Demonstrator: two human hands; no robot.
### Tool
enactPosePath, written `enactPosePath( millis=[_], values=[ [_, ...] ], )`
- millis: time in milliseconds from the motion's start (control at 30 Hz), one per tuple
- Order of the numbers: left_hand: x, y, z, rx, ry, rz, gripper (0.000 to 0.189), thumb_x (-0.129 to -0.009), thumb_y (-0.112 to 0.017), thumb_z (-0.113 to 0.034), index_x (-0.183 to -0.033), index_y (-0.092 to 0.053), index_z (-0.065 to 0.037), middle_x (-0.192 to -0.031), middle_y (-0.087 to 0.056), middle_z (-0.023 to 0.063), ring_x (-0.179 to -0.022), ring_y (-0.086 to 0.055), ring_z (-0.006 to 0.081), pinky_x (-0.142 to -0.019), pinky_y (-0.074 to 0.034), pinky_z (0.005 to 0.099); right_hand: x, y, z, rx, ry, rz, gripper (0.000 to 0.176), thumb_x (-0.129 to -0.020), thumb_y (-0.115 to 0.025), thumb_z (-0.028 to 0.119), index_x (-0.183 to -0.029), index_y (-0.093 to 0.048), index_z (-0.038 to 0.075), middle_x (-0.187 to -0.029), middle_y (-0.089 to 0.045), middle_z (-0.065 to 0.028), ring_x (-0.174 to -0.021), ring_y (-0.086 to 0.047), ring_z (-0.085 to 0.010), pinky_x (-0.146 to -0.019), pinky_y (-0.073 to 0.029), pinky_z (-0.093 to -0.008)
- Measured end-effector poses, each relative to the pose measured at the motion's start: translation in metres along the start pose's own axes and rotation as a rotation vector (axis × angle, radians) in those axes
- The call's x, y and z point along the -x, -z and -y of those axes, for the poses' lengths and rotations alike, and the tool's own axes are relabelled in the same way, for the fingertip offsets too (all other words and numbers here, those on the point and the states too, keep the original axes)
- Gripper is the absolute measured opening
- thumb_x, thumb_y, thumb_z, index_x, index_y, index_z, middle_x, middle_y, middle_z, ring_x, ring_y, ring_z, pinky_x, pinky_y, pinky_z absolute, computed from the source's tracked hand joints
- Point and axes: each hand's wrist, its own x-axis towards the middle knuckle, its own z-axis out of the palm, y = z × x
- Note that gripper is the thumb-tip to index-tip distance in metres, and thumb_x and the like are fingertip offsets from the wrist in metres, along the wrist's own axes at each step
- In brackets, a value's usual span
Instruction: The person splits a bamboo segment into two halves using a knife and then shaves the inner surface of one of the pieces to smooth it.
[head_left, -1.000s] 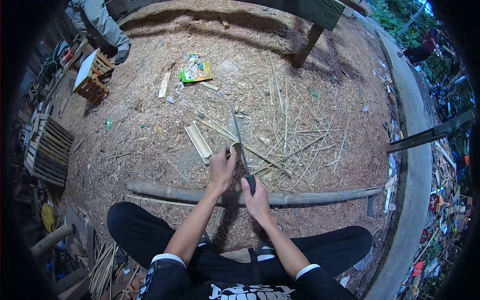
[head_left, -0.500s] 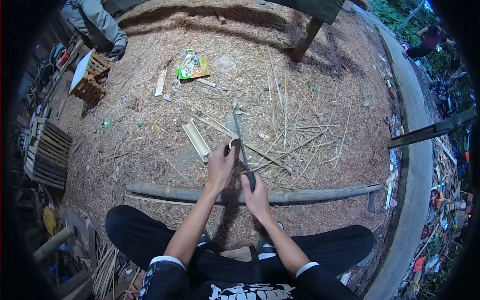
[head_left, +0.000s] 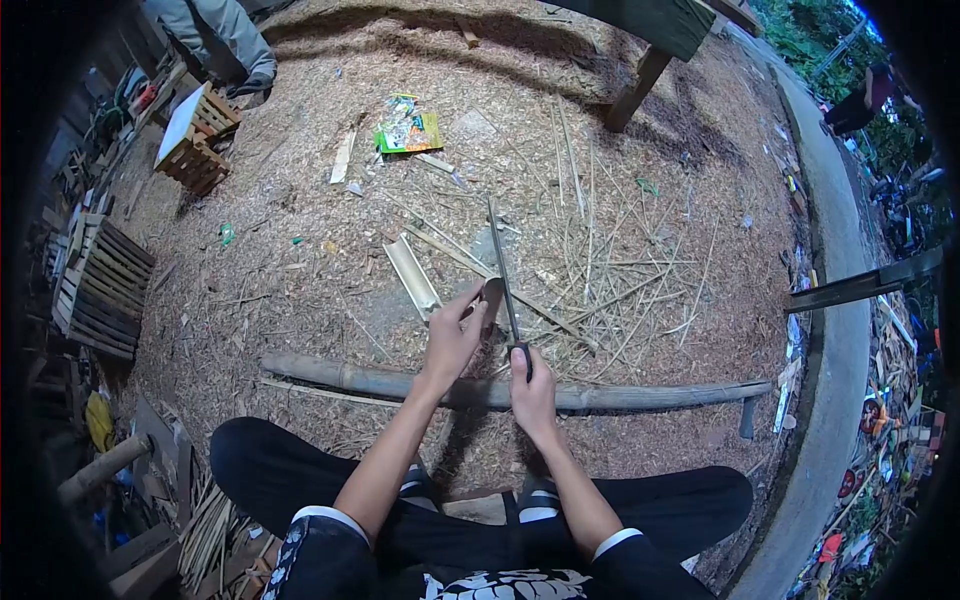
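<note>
Though close together — left hand (head_left: pixel 452 345) around bamboo piece (head_left: pixel 492 292), right hand (head_left: pixel 534 388) around knife handle (head_left: pixel 521 351).

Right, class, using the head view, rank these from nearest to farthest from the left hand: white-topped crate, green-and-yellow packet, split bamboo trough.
1. Split bamboo trough, just beyond the left hand.
2. Green-and-yellow packet, farther ahead.
3. White-topped crate, off to the upper left.

an open-air, workshop-like yard: wood shavings (head_left: pixel 300 220) cover the ground, split strips (head_left: pixel 640 270) lie scattered, slatted wooden crates (head_left: pixel 103 285) stand left, and a concrete edge (head_left: pixel 835 260) runs along the right.
</note>
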Motion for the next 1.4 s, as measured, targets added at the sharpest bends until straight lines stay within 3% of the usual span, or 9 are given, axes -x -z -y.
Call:
enactPosePath(
  millis=[133, 267, 400, 567, 667, 833, 1100, 1267, 1400],
  values=[
    [0.005, 0.016, -0.007, -0.016, -0.065, -0.023, 0.039, -0.097, -0.063, -0.012, -0.134, -0.060, -0.001, -0.121, -0.067, 0.0261, -0.113, -0.067, 0.0359, -0.093, -0.054, 0.0382, 0.009, -0.002, 0.009, -0.051, 0.030, -0.012, 0.046, -0.105, -0.048, 0.042, -0.104, -0.059, -0.003, -0.076, -0.060, -0.0216, -0.071, -0.062, -0.0376, -0.069, -0.047, -0.0449],
    [0.021, 0.037, -0.025, 0.167, 0.236, 0.038, 0.040, -0.097, -0.063, -0.013, -0.135, -0.059, 0.000, -0.126, -0.066, 0.0254, -0.121, -0.063, 0.0355, -0.104, -0.048, 0.0400, 0.012, -0.013, -0.020, -0.020, 0.052, -0.027, 0.043, -0.106, -0.046, 0.039, -0.107, -0.057, -0.003, -0.079, -0.060, -0.0229, -0.074, -0.059, -0.0386, -0.071, -0.046, -0.0464],
    [0.031, 0.042, 0.019, -0.062, 0.021, -0.025, 0.043, -0.098, -0.063, -0.014, -0.139, -0.056, 0.000, -0.120, -0.069, 0.0219, -0.111, -0.068, 0.0259, -0.096, -0.054, 0.0373, 0.008, -0.019, -0.019, 0.031, 0.063, -0.018, 0.044, -0.106, -0.045, 0.040, -0.107, -0.057, -0.003, -0.079, -0.059, -0.0213, -0.073, -0.058, -0.0360, -0.072, -0.046, -0.0451],
    [0.036, 0.050, 0.006, -0.037, 0.066, -0.010, 0.042, -0.097, -0.062, -0.015, -0.135, -0.058, 0.003, -0.129, -0.064, 0.0261, -0.124, -0.060, 0.0381, -0.105, -0.046, 0.0404, 0.011, -0.024, -0.018, -0.069, -0.002, -0.023, 0.045, -0.106, -0.046, 0.041, -0.104, -0.058, -0.003, -0.074, -0.057, -0.0179, -0.069, -0.055, -0.0308, -0.069, -0.045, -0.0437],
    [0.036, 0.052, 0.006, -0.052, 0.043, -0.002, 0.044, -0.098, -0.063, -0.018, -0.137, -0.056, 0.000, -0.125, -0.067, 0.0233, -0.116, -0.066, 0.0319, -0.101, -0.050, 0.0392, 0.017, -0.019, 0.000, -0.104, 0.035, -0.033, 0.044, -0.106, -0.047, 0.041, -0.105, -0.058, -0.002, -0.071, -0.056, -0.0161, -0.065, -0.053, -0.0292, -0.066, -0.045, -0.0435],
    [0.046, 0.051, 0.028, -0.023, 0.070, 0.037, 0.049, -0.097, -0.062, -0.017, -0.142, -0.051, 0.000, -0.132, -0.062, 0.0256, -0.123, -0.061, 0.0348, -0.105, -0.047, 0.0406, 0.022, -0.033, -0.036, 0.129, 0.110, -0.032, 0.043, -0.105, -0.048, 0.039, -0.110, -0.059, -0.002, -0.083, -0.065, -0.0248, -0.082, -0.066, -0.0452, -0.074, -0.049, -0.0485],
    [0.040, 0.038, 0.044, 0.035, 0.018, 0.108, 0.059, -0.097, -0.062, -0.018, -0.149, -0.041, 0.000, -0.138, -0.056, 0.0284, -0.129, -0.056, 0.0385, -0.110, -0.041, 0.0421, 0.023, -0.024, 0.003, 0.017, 0.107, -0.052, 0.046, -0.104, -0.049, 0.044, -0.107, -0.060, 0.000, -0.072, -0.059, -0.0162, -0.066, -0.059, -0.0279, -0.065, -0.047, -0.0406],
    [0.037, 0.038, 0.041, 0.048, 0.067, 0.109, 0.058, -0.099, -0.061, -0.015, -0.152, -0.039, -0.004, -0.142, -0.055, 0.0229, -0.132, -0.054, 0.0313, -0.110, -0.043, 0.0406, 0.019, -0.027, -0.032, 0.021, 0.047, -0.068, 0.047, -0.105, -0.047, 0.045, -0.109, -0.058, 0.000, -0.071, -0.057, -0.0168, -0.064, -0.056, -0.0307, -0.065, -0.046, -0.0432],
    [0.038, 0.034, 0.037, -0.021, -0.009, 0.104, 0.054, -0.097, -0.062, -0.017, -0.146, -0.047, -0.003, -0.138, -0.057, 0.0253, -0.130, -0.054, 0.0378, -0.111, -0.040, 0.0427, 0.008, -0.031, -0.048, 0.085, 0.101, -0.130, 0.047, -0.105, -0.047, 0.044, -0.107, -0.058, -0.001, -0.072, -0.059, -0.0181, -0.067, -0.058, -0.0362, -0.067, -0.046, -0.0456]
  ],
)
